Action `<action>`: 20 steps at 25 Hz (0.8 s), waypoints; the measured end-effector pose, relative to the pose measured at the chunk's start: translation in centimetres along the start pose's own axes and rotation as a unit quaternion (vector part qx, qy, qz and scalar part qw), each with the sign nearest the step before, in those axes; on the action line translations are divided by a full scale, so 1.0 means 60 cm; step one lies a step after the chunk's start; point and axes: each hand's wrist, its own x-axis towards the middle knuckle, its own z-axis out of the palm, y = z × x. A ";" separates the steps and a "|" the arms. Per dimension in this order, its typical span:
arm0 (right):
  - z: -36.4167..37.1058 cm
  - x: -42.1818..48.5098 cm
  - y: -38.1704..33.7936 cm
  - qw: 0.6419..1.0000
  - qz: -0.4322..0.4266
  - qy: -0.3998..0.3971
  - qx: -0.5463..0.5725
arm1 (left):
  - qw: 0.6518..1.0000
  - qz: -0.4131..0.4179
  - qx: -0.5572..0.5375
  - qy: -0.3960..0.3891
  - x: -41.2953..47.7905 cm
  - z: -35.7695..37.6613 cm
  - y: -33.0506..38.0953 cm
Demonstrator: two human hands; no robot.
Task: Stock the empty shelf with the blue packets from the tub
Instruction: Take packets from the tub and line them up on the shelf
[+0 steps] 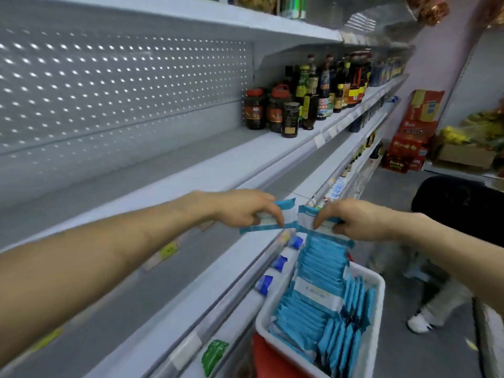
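Observation:
A white tub [377,293] at the lower right is packed with several blue-and-white packets [319,285] standing on edge. Above it, my left hand [245,208] pinches one blue packet [283,218] between thumb and fingers. My right hand [354,218] pinches a second blue packet [306,218] right beside it, the two packets nearly touching. Both are held in the air in front of the shelf edges. The empty grey shelf [169,170] runs along the left, under a perforated back panel.
Dark sauce jars and bottles [300,105] stand further right on the same shelf. Small blue packs [279,263] hang on the lower shelf front. Red cartons [409,143] are stacked at the aisle's end. A person's leg and white shoe [420,321] are on the floor right.

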 end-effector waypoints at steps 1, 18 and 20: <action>-0.027 0.032 -0.020 1.000 -0.012 0.007 -0.004 | 1.000 -0.016 0.003 0.013 -0.041 -0.040 -0.004; -0.158 0.421 -0.700 0.907 -0.421 0.027 0.014 | 0.882 -0.457 -0.029 0.110 -0.868 -0.137 -0.013; -0.134 0.434 -0.794 0.885 -0.466 0.001 0.007 | 0.857 -0.502 -0.036 0.107 -0.938 -0.115 0.003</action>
